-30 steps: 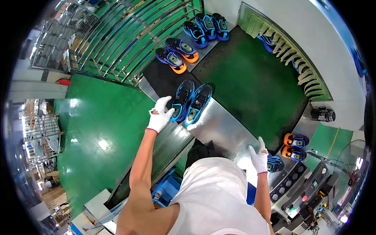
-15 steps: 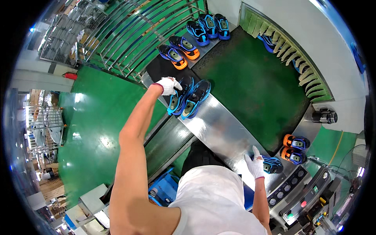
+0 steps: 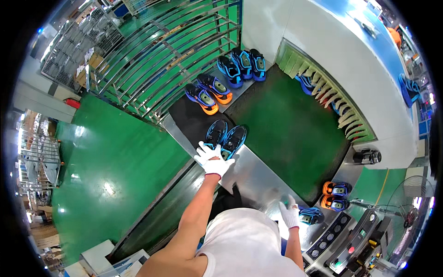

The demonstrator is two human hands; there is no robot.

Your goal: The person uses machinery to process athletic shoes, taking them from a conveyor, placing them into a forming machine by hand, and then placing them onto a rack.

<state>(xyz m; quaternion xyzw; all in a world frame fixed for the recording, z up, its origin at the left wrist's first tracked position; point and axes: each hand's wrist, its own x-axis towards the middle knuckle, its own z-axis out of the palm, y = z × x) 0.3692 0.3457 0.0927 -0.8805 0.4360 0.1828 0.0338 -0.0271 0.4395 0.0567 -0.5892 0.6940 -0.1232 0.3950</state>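
Note:
My left hand (image 3: 214,161), in a white glove, lies over the heel ends of two black sneakers with blue trim. One is the left sneaker (image 3: 216,132), the other the right sneaker (image 3: 236,137); they stand side by side on the metal ledge. The fingers of this hand are spread, and part of both heels is hidden beneath them. Gloved in white too, my right hand (image 3: 290,214) is open over the ledge's right part, thumb apart. Just right of it lies a black-and-blue shoe (image 3: 311,215); whether they touch I cannot tell.
Beyond the ledge, a green conveyor belt (image 3: 286,134) meets a machine opening with hanging strips (image 3: 330,94). Orange-heeled shoes (image 3: 201,99) and several blue-black shoes (image 3: 242,67) stand along the far-left edge, beside a metal rail rack (image 3: 170,60). A control panel (image 3: 330,233) sits at lower right.
My left hand has moved from the left side of the sneaker pair to their heels, its fingers spreading. The sneakers look shifted slightly away on the ledge. The whole view has tilted a little.

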